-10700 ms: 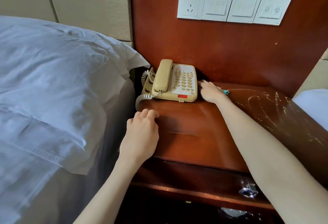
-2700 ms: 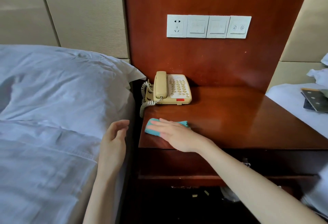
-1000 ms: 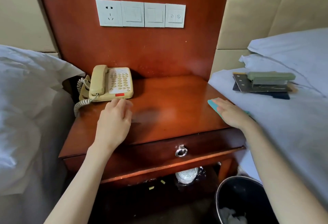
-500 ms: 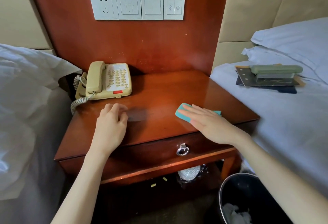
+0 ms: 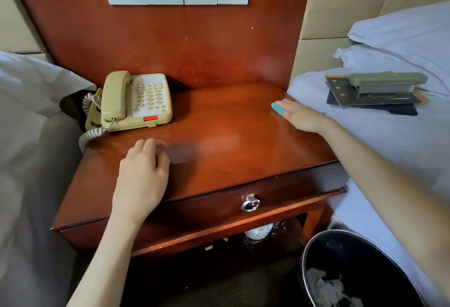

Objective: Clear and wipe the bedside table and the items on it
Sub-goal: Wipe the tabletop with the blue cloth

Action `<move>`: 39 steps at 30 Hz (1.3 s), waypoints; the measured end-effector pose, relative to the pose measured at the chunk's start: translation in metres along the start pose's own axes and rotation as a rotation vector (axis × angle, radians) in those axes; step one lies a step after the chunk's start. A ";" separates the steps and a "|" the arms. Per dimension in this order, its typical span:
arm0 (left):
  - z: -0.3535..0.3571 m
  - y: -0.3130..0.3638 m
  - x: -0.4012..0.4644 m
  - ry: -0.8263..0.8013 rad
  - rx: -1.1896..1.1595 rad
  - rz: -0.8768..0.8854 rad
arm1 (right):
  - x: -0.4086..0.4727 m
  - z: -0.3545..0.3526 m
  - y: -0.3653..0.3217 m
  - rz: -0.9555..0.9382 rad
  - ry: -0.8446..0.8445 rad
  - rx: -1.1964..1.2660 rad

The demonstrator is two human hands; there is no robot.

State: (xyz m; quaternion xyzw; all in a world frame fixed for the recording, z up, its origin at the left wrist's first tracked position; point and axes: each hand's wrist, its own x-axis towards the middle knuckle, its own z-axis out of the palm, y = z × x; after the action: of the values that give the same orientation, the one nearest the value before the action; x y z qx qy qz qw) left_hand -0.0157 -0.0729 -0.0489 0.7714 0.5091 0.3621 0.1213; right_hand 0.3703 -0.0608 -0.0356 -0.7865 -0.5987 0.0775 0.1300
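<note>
Cloth [image 5: 278,109] moved to table's [image 5: 243,141] right edge | right hand [image 5: 302,118] flat | left hand [image 5: 143,173] loosely curled

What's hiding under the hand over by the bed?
A teal cloth lies under the right hand, pressed flat on the bedside table. Only its end pokes out past the fingertips; the hand covers the rest.

On the wooden surface [image 5: 219,136] sit a beige telephone [image 5: 136,101] at my back left and a teal cloth [image 5: 280,109] by the right edge; dark flat items [image 5: 375,92] are stacked on the bed [image 5: 389,148] beside me.
</note>
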 end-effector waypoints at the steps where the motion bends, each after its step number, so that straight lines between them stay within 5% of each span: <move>1: 0.001 0.000 0.000 -0.002 0.035 0.006 | 0.009 -0.001 0.000 0.015 0.010 0.001; 17: 0.010 0.002 0.000 -0.014 0.331 0.066 | 0.147 0.014 -0.033 0.137 0.075 -0.126; 39: 0.008 0.004 -0.003 0.099 0.327 -0.039 | 0.142 0.073 -0.218 -0.428 -0.098 -0.040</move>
State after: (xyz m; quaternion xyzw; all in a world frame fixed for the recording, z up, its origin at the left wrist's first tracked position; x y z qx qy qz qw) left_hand -0.0086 -0.0761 -0.0538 0.7521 0.5813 0.3095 -0.0242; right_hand 0.1873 0.1387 -0.0360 -0.6392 -0.7590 0.0746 0.0987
